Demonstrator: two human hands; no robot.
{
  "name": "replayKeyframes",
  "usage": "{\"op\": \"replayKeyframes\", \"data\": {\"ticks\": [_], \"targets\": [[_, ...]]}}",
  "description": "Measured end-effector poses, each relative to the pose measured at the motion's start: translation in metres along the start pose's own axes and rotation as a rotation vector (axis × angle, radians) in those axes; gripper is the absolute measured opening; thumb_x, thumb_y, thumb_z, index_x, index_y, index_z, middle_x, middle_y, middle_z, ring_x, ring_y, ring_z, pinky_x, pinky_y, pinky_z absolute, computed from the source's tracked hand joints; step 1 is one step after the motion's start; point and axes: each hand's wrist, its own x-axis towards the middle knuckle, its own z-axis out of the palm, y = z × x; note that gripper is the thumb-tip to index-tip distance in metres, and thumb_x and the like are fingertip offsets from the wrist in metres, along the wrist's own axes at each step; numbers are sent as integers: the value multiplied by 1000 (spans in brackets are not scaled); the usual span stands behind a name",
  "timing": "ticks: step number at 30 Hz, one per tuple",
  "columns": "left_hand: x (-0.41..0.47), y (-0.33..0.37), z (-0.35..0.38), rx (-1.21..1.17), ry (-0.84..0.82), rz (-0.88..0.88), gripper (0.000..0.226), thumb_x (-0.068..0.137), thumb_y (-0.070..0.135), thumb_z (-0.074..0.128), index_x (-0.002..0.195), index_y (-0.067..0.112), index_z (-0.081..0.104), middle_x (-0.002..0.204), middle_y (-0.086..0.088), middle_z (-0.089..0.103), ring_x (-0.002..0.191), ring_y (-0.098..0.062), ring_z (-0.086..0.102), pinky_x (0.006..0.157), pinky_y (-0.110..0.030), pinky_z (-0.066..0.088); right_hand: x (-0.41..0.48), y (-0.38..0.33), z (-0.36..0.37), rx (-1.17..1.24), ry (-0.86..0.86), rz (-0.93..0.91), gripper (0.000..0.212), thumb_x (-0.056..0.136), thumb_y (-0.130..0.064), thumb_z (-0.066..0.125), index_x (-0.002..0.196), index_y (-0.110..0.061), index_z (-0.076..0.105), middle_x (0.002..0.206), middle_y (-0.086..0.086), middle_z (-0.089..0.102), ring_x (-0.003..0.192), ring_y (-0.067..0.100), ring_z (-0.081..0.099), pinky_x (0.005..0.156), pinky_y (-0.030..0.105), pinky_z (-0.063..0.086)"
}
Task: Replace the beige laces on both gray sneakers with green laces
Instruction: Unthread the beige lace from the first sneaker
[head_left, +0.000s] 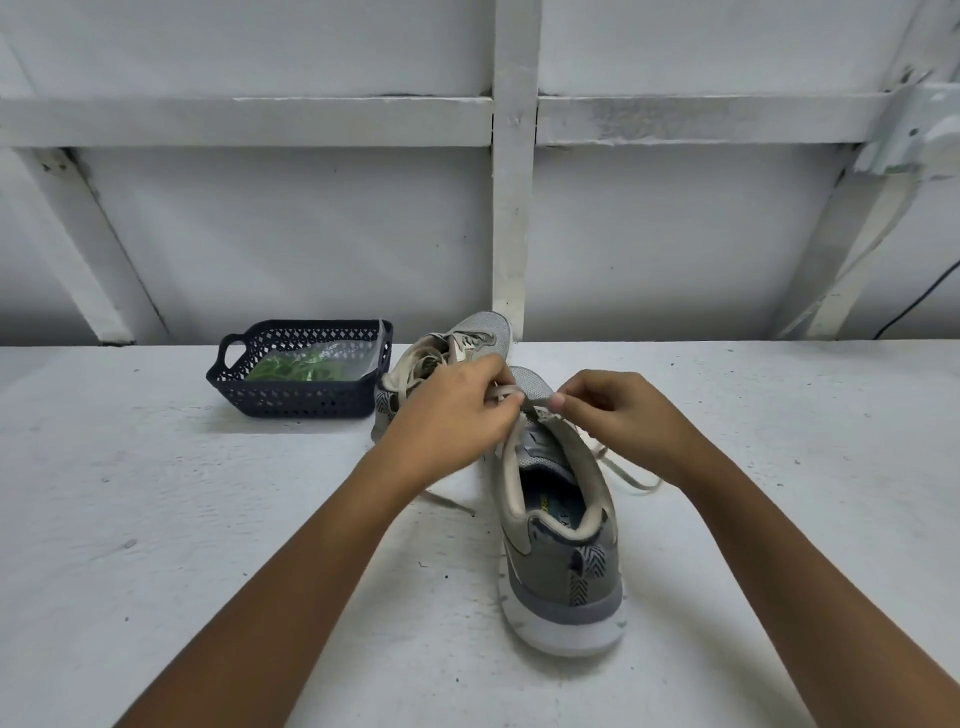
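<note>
Both hands are on the near gray sneaker (561, 545), heel facing me. The left hand (452, 415) has its fingers (511, 397) curled tight, pinching the beige lace (503, 391). The right hand (618, 415) pinches the same lace between thumb and forefinger, just across from the left fingers. The second sneaker (467, 338) sits right behind the left fingers. Further left of them is a dark basket (291, 400) with the green laces (296, 370) in a clear bag, all on the white surface (156, 519).

Hands (457, 410) (618, 415) on beige lace (505, 391), near sneaker (566, 566)
</note>
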Motion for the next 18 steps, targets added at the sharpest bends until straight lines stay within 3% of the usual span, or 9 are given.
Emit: {"op": "replayKeyframes", "data": {"ticks": [2, 5, 9, 13, 15, 18], "targets": [[-10, 5, -1, -27, -4, 91, 6, 88, 23, 61, 87, 17, 61, 70, 13, 52, 66, -1, 49, 66, -24, 35, -9, 0, 3, -78, -17, -66, 13, 89, -26, 62, 81, -18, 70, 74, -4, 63, 63, -1, 53, 59, 9, 38], [-25, 0, 4, 41, -18, 138, 12, 84, 36, 66, 87, 24, 65, 87, 13, 47, 77, -3, 48, 63, -23, 37, -18, 8, 6, -254, -7, -194, 14, 86, -29, 63, 80, -21, 73, 85, -12, 52, 80, 0, 53, 67, 8, 34], [-38, -8, 8, -6, -11, 63, 28, 71, 57, 65, 90, 37, 60, 108, 20, 39, 104, -4, 49, 80, -28, 44, -19, 12, 6, -286, 39, -253, 14, 86, -30, 59, 75, -24, 68, 85, -13, 50, 80, 1, 53, 67, 8, 35], [-39, -2, 10, -17, -148, -63, 53, 77, 41, 70, 122, 38, 42, 129, 18, 30, 125, -6, 35, 100, -32, 37, 2, 11, 5, -167, 217, -103, 15, 94, -20, 54, 80, -18, 60, 72, -7, 59, 71, 9, 58, 67, 25, 43], [-39, 0, 14, -65, -198, -150, 63, 79, 37, 69, 132, 36, 33, 138, 13, 29, 131, -8, 31, 103, -28, 31, 18, 16, 4, -190, 185, -14, 13, 94, -20, 54, 81, -19, 59, 71, -10, 59, 73, 15, 60, 66, 22, 43], [-39, 0, 22, -135, -201, -261, 73, 81, 37, 68, 140, 35, 25, 144, 7, 26, 135, -12, 29, 107, -30, 29, 39, 26, 9, -315, 32, 60, 10, 91, -17, 59, 86, -19, 66, 73, -9, 61, 71, 11, 57, 61, 17, 38]]}}
